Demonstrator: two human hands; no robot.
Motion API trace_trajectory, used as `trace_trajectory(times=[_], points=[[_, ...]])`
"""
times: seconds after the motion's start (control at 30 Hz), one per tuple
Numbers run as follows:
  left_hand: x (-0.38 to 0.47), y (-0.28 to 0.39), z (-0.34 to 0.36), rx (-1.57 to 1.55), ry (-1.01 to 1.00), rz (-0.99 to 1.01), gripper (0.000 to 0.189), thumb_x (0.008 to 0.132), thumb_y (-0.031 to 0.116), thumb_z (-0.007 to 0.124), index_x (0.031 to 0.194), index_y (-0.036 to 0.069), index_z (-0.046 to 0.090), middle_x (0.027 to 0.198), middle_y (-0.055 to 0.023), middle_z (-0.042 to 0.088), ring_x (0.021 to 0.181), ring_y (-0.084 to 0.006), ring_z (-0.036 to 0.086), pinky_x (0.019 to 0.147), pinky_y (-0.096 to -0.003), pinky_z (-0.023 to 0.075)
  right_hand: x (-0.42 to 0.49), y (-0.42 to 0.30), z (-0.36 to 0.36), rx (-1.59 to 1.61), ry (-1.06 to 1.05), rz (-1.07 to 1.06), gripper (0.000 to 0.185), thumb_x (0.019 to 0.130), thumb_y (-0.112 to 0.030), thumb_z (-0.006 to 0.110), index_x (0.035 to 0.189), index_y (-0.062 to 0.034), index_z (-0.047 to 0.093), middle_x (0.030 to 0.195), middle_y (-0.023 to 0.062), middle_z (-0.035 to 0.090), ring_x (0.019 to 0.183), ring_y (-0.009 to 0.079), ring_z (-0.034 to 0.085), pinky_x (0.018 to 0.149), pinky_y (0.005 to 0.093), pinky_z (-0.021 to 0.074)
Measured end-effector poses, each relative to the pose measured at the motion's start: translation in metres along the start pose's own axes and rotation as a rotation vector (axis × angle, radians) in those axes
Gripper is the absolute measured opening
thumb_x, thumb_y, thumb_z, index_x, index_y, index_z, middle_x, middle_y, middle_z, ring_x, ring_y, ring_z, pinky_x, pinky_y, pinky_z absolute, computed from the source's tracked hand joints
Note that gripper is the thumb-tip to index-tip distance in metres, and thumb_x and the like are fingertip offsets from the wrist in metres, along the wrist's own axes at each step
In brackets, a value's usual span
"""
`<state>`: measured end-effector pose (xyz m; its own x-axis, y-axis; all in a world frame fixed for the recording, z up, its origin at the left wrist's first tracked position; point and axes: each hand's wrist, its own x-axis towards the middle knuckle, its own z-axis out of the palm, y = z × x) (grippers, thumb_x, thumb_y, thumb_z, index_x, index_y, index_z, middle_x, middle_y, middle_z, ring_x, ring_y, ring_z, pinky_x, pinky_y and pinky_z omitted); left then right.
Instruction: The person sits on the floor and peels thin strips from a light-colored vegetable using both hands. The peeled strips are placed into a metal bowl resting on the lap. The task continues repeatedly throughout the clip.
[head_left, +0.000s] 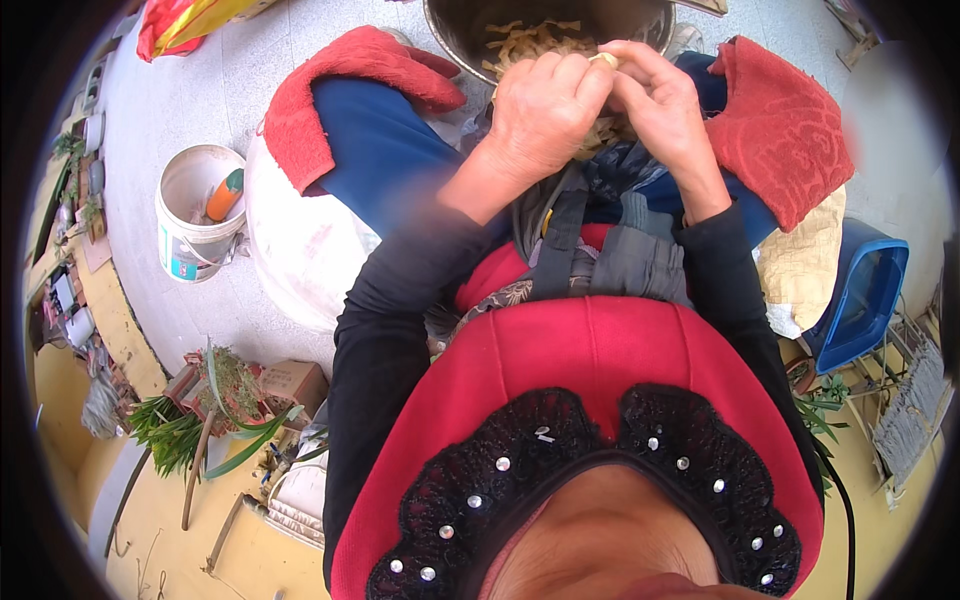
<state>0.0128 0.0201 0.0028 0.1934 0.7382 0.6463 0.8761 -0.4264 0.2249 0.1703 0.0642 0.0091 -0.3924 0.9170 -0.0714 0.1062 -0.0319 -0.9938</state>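
Observation:
Both hands meet above my lap, at the near rim of a metal pot (457, 56). My left hand (547, 109) is curled with its knuckles up, against a small pale yellow piece (604, 60). The thumb and fingers of my right hand (660, 94) pinch that same piece from the other side. What the left palm encloses is hidden. Inside the pot lie many pale tan strips (536, 43), partly covered by the hands. More such strips (600, 139) show below the hands, beside dark plastic (622, 166) on my lap.
Red towels (300, 120) (780, 135) cover both knees. At left stands a white bucket (169, 202) holding an orange-and-green object (225, 196). A blue plastic bin (855, 300) and a tan woven sack (802, 262) are at right. Potted plants (225, 390) stand behind me at left.

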Motion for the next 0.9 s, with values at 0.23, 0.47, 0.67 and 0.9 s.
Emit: trace_trajectory(times=[0.23, 0.47, 0.67, 0.9], points=[[-0.013, 0.012, -0.001, -0.126, -0.188, -0.323, 0.013, 0.083, 0.013, 0.070, 0.092, 0.008, 0.062, 0.074, -0.0096, 0.062, 0.067, -0.0309, 0.065, 0.057, -0.0391, 0.0509, 0.007, 0.030, 0.005, -0.328, 0.073, -0.126, 0.021, 0.092, -0.004, 0.059, 0.111, -0.0060, 0.066, 0.076, 0.0002, 0.064, 0.066, 0.0049, 0.054, 0.064, 0.0228, 0.0481], [0.001, 0.005, -0.010, -0.186, -0.162, -0.316, 0.011, 0.085, 0.014, 0.070, 0.091, 0.008, 0.062, 0.074, -0.0097, 0.063, 0.068, -0.0302, 0.065, 0.057, -0.0387, 0.0509, 0.008, 0.014, -0.005, -0.219, -0.013, -0.164, 0.026, 0.092, -0.007, 0.060, 0.117, -0.0070, 0.067, 0.083, 0.0037, 0.068, 0.066, 0.0104, 0.059, 0.064, 0.0263, 0.0507], [0.003, 0.005, -0.009, -0.178, -0.167, -0.227, 0.009, 0.086, 0.014, 0.068, 0.088, 0.008, 0.061, 0.072, -0.0093, 0.062, 0.067, -0.0300, 0.064, 0.057, -0.0388, 0.0504, 0.012, -0.003, -0.011, -0.725, -0.005, -0.414, 0.023, 0.091, -0.013, 0.059, 0.112, -0.0109, 0.068, 0.093, 0.0139, 0.071, 0.078, 0.0304, 0.069, 0.069, 0.0384, 0.0548], [0.010, 0.000, -0.027, -0.333, -0.309, -0.520, 0.014, 0.091, 0.019, 0.065, 0.093, 0.006, 0.067, 0.075, -0.0128, 0.065, 0.065, -0.0310, 0.063, 0.060, -0.0377, 0.0501, 0.022, -0.006, -0.014, -0.851, -0.084, -0.579, 0.025, 0.090, -0.008, 0.061, 0.114, -0.0117, 0.068, 0.117, 0.0069, 0.065, 0.106, 0.0256, 0.063, 0.086, 0.0330, 0.0512]])
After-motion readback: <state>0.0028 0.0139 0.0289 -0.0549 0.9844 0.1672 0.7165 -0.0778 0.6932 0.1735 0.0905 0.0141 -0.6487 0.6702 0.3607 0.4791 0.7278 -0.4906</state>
